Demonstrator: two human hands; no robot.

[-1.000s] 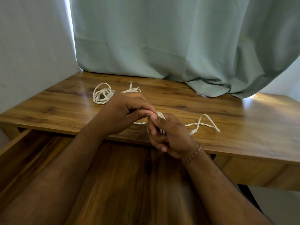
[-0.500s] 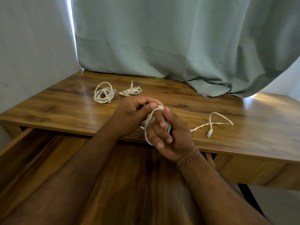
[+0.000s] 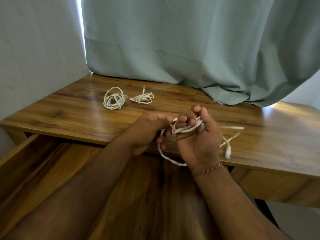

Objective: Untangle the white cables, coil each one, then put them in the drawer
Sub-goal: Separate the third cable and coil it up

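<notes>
White cable [image 3: 186, 128] loops around the right hand [image 3: 197, 141] fingers — the left hand [image 3: 149, 130] pinches its strand just beside them, and a blurred tail trails right over the tabletop [image 3: 259, 146]. Beyond the hands lie two coiled cables [image 3: 113, 99] [image 3: 142, 98]. Below the hands, the drawer [image 3: 43, 161] stands open.

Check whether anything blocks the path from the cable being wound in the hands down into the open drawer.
Nothing visible does. The cable is wrapped round the right hand, with the left hand feeding it, directly above the open drawer. Only the forearms cross over it.
</notes>
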